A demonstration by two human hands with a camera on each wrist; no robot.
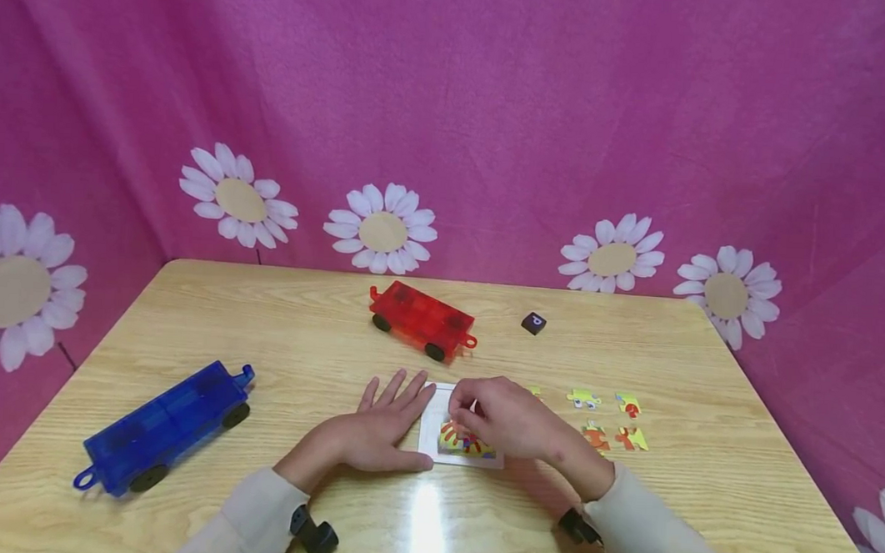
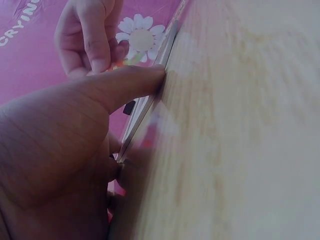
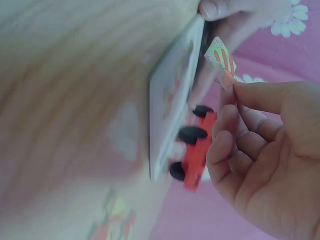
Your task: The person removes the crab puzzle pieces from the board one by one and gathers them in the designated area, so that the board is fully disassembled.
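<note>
A white puzzle tray (image 1: 431,418) lies flat on the table, with yellow and red puzzle pieces visible in its lower part. Along the tray's left side rests my left hand (image 1: 378,432), fingers spread, its thumb touching the near left corner. Above the tray, my right hand (image 1: 510,418) pinches a yellow puzzle piece with red stripes (image 3: 226,60) between thumb and index finger. In the right wrist view that piece is held up off the tray, tilted. My right hand partly hides the tray's right side in the head view.
Loose puzzle pieces (image 1: 632,439) lie to the right of the tray. Behind it stand a red wheeled toy car base (image 1: 424,317) and a small black block with a white mark (image 1: 533,323). A blue wheeled base (image 1: 168,425) stands at the left. A pink flowered curtain (image 1: 480,128) hangs behind the table.
</note>
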